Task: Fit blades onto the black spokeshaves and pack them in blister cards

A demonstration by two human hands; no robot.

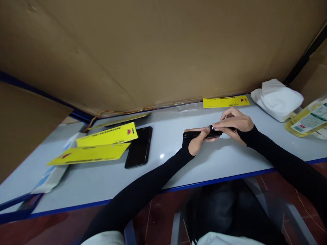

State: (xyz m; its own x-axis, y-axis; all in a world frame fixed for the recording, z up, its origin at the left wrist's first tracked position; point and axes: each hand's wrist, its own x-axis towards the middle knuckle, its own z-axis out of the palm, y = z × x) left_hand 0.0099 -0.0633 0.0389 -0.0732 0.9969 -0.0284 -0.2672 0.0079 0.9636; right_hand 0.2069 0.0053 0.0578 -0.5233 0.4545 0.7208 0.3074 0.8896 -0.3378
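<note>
Over the right half of the table, my left hand (198, 139) is closed around a black spokeshave (190, 134), its rounded handle end showing at the wrist side. The thumb lies along the tool's top. My right hand (236, 124) reaches in from the other side, its fingertips pinched at the small dark and silver fittings in the middle of the tool. Its fingers hide the far end. Both forearms wear black sleeves.
Yellow printed cards (109, 133) lie at the left, partly over a black phone (139, 147) and a white-blue packet (55, 177). Another yellow card (226, 101) rests by the cardboard wall (163, 51). At right are a white cloth (277, 98) and a bottle of yellow liquid (308, 119).
</note>
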